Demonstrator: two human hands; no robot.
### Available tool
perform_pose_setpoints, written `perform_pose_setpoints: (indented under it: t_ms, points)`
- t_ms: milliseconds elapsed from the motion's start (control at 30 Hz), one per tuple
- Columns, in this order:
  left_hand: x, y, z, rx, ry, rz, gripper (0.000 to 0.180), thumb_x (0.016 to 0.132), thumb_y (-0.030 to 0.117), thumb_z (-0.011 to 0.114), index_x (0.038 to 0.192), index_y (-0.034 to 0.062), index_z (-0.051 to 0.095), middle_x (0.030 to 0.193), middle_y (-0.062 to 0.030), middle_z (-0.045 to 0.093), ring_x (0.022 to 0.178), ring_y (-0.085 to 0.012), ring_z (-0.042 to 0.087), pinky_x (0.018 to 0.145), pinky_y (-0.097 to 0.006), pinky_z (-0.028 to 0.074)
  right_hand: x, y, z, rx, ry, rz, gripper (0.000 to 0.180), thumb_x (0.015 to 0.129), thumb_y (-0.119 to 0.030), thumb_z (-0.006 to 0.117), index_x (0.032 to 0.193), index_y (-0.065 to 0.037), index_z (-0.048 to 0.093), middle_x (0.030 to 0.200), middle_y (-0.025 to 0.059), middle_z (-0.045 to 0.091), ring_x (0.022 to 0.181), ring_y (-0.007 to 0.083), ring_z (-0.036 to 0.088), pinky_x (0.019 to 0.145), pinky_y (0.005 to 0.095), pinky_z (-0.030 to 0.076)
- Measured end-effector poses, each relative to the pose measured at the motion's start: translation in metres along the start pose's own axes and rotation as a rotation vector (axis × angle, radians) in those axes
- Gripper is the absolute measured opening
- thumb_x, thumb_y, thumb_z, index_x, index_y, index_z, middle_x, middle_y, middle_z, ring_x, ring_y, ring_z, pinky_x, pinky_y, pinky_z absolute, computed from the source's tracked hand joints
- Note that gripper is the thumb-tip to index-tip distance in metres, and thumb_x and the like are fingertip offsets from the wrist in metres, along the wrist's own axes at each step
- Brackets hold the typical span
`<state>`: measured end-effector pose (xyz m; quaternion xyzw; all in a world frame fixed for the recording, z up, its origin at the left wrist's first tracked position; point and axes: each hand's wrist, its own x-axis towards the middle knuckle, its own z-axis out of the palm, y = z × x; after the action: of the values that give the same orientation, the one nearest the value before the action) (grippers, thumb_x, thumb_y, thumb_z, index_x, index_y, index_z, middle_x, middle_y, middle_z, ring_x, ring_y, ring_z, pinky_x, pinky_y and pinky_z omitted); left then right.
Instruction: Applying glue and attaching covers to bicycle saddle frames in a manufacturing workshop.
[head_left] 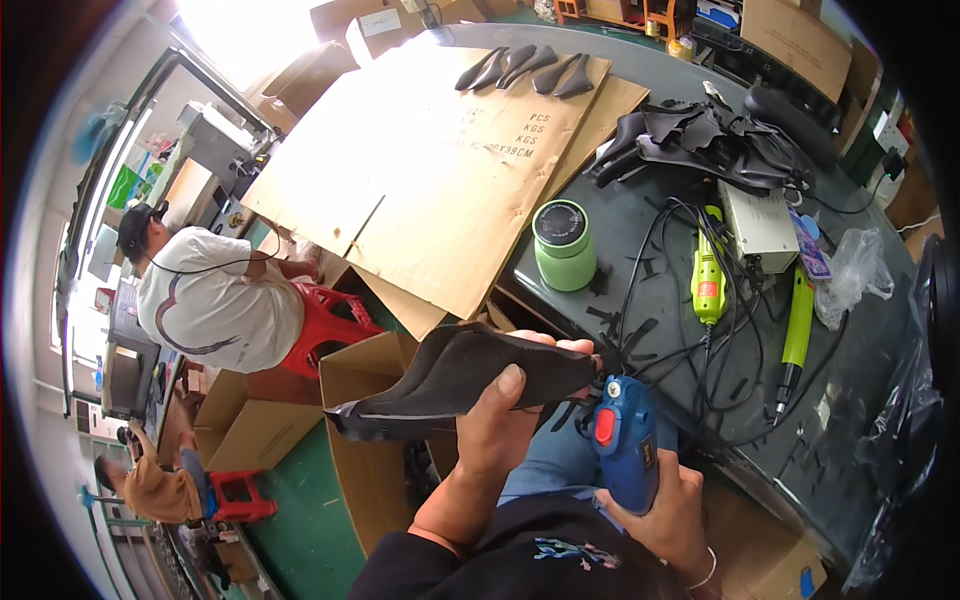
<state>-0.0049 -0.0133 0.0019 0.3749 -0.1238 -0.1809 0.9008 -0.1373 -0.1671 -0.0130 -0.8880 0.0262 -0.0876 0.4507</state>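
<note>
My left hand [500, 425] grips a black bicycle saddle [450, 370], thumb on the near side and fingertips showing beyond its far edge. The wide end points left and the narrow nose points right. My right hand [668, 515] is wrapped around a blue handheld power cutter [628, 445] with a red button. The cutter's head is right at the saddle's nose; whether it touches cannot be made out. Thin black trimmings [640, 345] lie scattered on the dark table [660, 260] just beyond.
Several finished-looking saddles [520, 68] rest on a cardboard sheet [420, 170]. A green jar [564, 250], two yellow-green corded tools [708, 275], a grey box [760, 230] and a black saddle pile [700, 145] occupy the table. Open cartons [350, 470] stand left; two people sit on red stools [325, 330].
</note>
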Motion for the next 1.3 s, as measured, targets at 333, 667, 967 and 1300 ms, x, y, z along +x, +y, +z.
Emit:
perform_pose_setpoints:
  t_ms: [333, 667, 967, 1300]
  points:
    - [0.002, 0.010, 0.002, 0.046, 0.022, 0.003, 0.039, 0.084, 0.021, 0.055, 0.111, -0.0061, 0.048, 0.107, -0.0246, 0.058, 0.102, -0.0323, 0.057, 0.087, -0.043, 0.046, -0.004, 0.001, 0.001, -0.134, -0.038, -0.020, 0.056, 0.062, -0.030, 0.080, 0.098, -0.002, 0.048, 0.068, 0.0100, 0.057, 0.058, 0.0266, 0.055, 0.059, 0.0343, 0.043]
    - [0.003, 0.017, 0.004, 0.307, -0.028, 0.031, 0.034, 0.081, 0.014, 0.055, 0.107, -0.0077, 0.054, 0.107, -0.0182, 0.059, 0.102, -0.0236, 0.056, 0.091, -0.034, 0.042, -0.005, 0.000, 0.002, -0.136, -0.038, -0.022, 0.054, 0.062, -0.029, 0.080, 0.098, -0.002, 0.049, 0.069, 0.0091, 0.056, 0.061, 0.0267, 0.055, 0.061, 0.0344, 0.042]
    - [0.004, 0.016, 0.003, 0.349, -0.119, 0.196, 0.036, 0.083, 0.011, 0.059, 0.115, -0.0011, 0.047, 0.111, -0.0149, 0.056, 0.108, -0.0219, 0.053, 0.092, -0.034, 0.042, -0.005, 0.003, 0.005, -0.110, -0.036, -0.041, 0.052, 0.062, -0.027, 0.080, 0.094, -0.002, 0.049, 0.066, 0.0104, 0.057, 0.058, 0.0276, 0.057, 0.058, 0.0345, 0.044]
    - [-0.003, 0.004, -0.010, 0.460, -0.032, 0.338, 0.030, 0.084, 0.006, 0.055, 0.112, -0.0030, 0.047, 0.107, -0.0173, 0.057, 0.101, -0.0244, 0.056, 0.090, -0.036, 0.043, 0.000, -0.006, 0.003, -0.090, -0.059, -0.077, 0.055, 0.061, -0.030, 0.081, 0.094, -0.002, 0.048, 0.065, 0.0109, 0.057, 0.055, 0.0286, 0.057, 0.056, 0.0347, 0.044]
